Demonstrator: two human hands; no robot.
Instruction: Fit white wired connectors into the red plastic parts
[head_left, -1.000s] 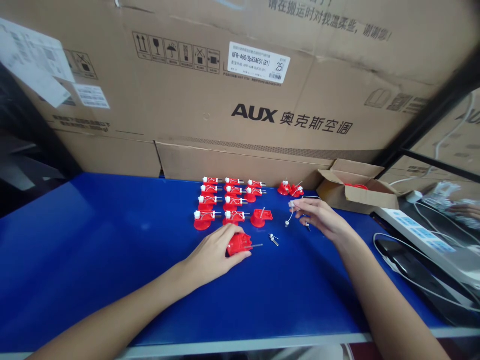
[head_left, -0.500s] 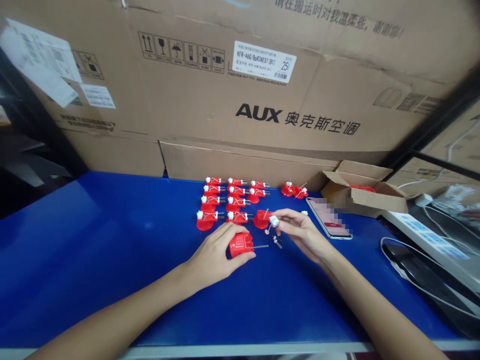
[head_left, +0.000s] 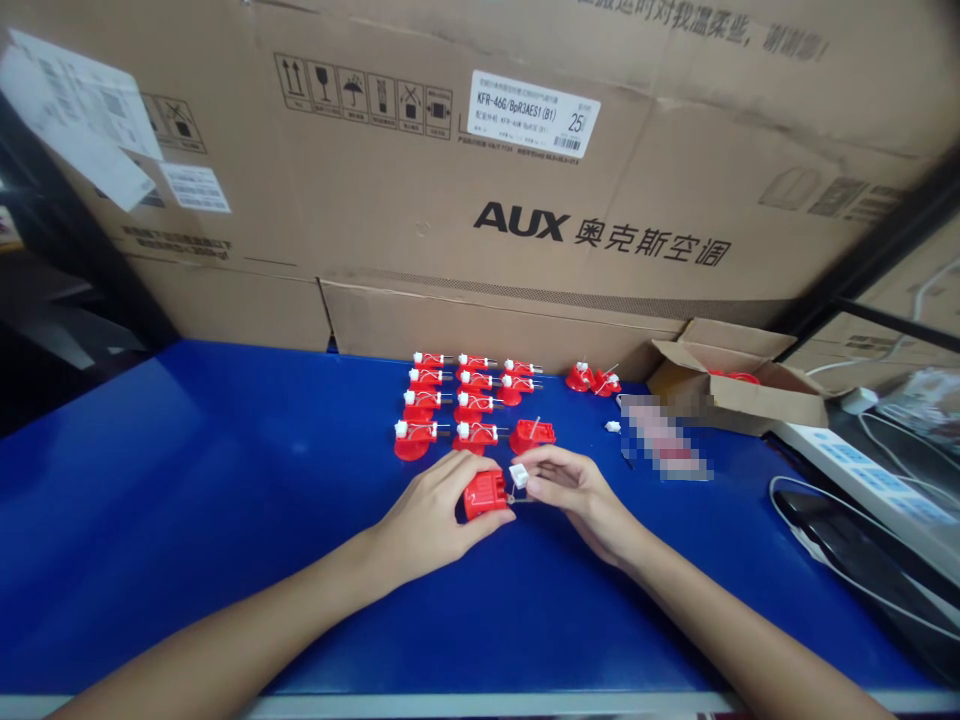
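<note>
My left hand is closed around a red plastic part resting on the blue table. My right hand pinches a small white connector and holds it right against the red part's right end. Behind my hands several finished red parts with white connectors stand in rows. One more red part lies just beyond my right hand.
Two red parts and a loose white piece lie near a phone. An open small cardboard box sits at the right, with a power strip and cables. Big AUX cartons wall off the back.
My right hand carried the white connector leftward from near the phone to the red part held by my left hand. The left hand stayed in place.
</note>
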